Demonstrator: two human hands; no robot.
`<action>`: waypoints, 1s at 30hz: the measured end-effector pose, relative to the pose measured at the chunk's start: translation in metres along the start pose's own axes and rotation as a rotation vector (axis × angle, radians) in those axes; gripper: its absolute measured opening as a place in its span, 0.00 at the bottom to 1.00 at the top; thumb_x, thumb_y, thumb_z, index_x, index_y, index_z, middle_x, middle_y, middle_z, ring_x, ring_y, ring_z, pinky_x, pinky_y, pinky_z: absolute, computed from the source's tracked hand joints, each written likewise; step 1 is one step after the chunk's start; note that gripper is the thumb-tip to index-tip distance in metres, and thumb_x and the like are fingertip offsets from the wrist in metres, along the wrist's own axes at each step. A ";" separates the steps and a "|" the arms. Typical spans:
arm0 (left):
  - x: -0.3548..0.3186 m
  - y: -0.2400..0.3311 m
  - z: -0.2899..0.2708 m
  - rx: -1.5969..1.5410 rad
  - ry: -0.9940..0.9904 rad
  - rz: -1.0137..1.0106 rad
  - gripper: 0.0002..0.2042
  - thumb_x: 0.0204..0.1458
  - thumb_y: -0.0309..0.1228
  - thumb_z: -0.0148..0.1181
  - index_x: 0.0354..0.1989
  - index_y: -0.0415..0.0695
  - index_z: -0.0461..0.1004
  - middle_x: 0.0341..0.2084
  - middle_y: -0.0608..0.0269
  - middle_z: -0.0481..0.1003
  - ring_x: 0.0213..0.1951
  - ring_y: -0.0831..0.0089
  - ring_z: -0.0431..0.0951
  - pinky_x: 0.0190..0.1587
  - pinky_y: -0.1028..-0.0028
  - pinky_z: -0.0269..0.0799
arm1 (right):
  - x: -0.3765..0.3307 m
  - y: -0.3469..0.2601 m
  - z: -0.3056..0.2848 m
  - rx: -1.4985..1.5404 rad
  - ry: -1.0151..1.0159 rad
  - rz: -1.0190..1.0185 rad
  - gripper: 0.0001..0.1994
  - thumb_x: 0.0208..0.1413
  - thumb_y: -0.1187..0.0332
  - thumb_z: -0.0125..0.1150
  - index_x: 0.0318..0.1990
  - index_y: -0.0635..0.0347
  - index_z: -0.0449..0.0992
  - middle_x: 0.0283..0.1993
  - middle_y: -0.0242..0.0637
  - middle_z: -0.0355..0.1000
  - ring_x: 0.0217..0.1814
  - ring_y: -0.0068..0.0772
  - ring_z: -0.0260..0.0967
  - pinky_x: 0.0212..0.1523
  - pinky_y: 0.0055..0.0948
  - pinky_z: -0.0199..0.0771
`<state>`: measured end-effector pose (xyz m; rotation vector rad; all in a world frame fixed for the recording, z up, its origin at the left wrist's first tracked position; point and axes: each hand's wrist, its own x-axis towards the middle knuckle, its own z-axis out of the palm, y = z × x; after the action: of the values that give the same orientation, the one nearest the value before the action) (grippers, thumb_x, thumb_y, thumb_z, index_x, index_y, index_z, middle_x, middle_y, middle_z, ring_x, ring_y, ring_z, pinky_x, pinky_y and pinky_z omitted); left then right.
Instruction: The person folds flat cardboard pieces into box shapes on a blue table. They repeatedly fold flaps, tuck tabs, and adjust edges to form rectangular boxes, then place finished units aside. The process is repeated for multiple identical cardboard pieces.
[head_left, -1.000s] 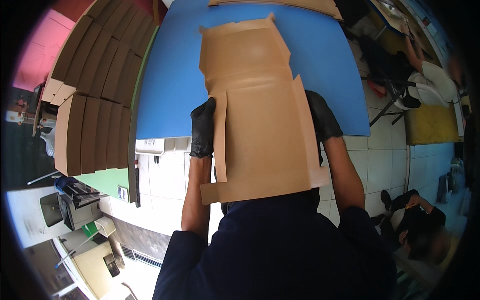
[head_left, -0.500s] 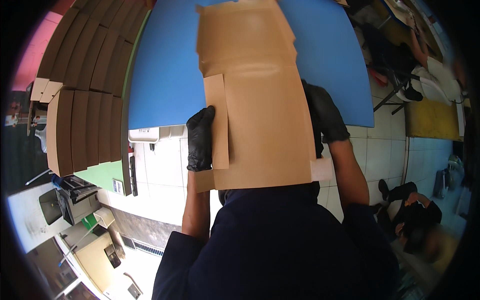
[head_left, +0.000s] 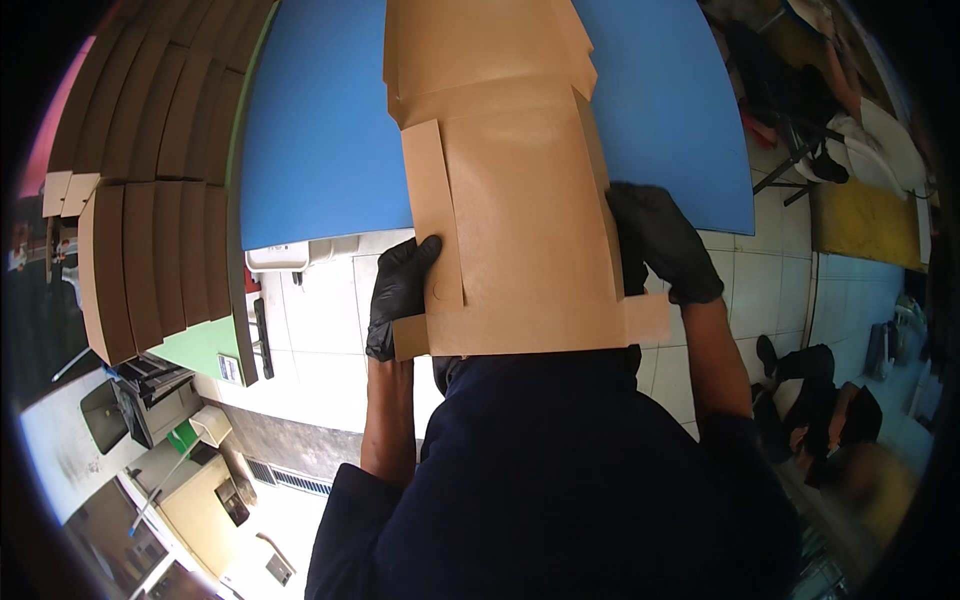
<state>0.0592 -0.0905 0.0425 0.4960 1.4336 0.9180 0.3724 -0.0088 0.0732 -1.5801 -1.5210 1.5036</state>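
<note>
A flat brown cardboard box blank (head_left: 520, 220) with folded side flaps hangs half over the near edge of a blue table (head_left: 320, 140). My left hand (head_left: 400, 290), in a black glove, grips the blank's left flap near its lower corner. My right hand (head_left: 660, 240), also black-gloved, holds the right edge of the blank. The blank's lower end rests against my dark blue top. More cardboard blanks (head_left: 480, 50) lie stacked under its far end on the table.
Rows of folded brown cardboard boxes (head_left: 150, 200) stand stacked on a green table (head_left: 205, 345) at the left. White tiled floor lies below. A person (head_left: 830, 410) sits on the floor at the lower right. A yellow surface (head_left: 865, 220) is at the right.
The cardboard blank has been pulled toward me off the table's edge. Both hands moved nearer my body with it, and the view shifted closer.
</note>
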 end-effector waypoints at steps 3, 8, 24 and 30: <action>0.006 -0.004 -0.005 -0.079 -0.053 0.054 0.15 0.63 0.35 0.64 0.47 0.33 0.80 0.34 0.64 0.82 0.35 0.76 0.81 0.40 0.73 0.77 | -0.012 -0.002 -0.001 0.151 -0.130 0.111 0.14 0.64 0.67 0.60 0.49 0.70 0.81 0.31 0.29 0.76 0.28 0.17 0.71 0.29 0.24 0.72; 0.013 -0.011 -0.021 -0.027 -0.196 0.078 0.14 0.60 0.34 0.67 0.45 0.33 0.81 0.32 0.65 0.82 0.31 0.76 0.80 0.36 0.73 0.76 | -0.003 0.001 -0.009 0.186 -0.043 0.046 0.15 0.63 0.66 0.61 0.49 0.70 0.81 0.28 0.29 0.75 0.26 0.16 0.70 0.27 0.23 0.70; 0.023 -0.012 -0.014 0.017 -0.120 0.002 0.15 0.60 0.31 0.67 0.49 0.32 0.82 0.34 0.61 0.83 0.32 0.77 0.81 0.38 0.74 0.77 | 0.007 0.000 -0.037 0.005 -0.473 0.078 0.31 0.50 0.70 0.74 0.63 0.69 0.74 0.47 0.41 0.82 0.43 0.22 0.76 0.50 0.26 0.78; 0.020 -0.016 -0.011 0.096 -0.112 0.105 0.15 0.63 0.33 0.64 0.48 0.33 0.81 0.34 0.62 0.83 0.34 0.78 0.80 0.39 0.76 0.76 | 0.015 -0.003 -0.039 -0.125 -0.465 0.019 0.33 0.48 0.71 0.75 0.64 0.68 0.73 0.49 0.40 0.81 0.48 0.26 0.76 0.55 0.30 0.75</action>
<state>0.0503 -0.0866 0.0159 0.6895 1.3643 0.8930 0.4032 0.0189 0.0814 -1.3713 -1.8822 1.9154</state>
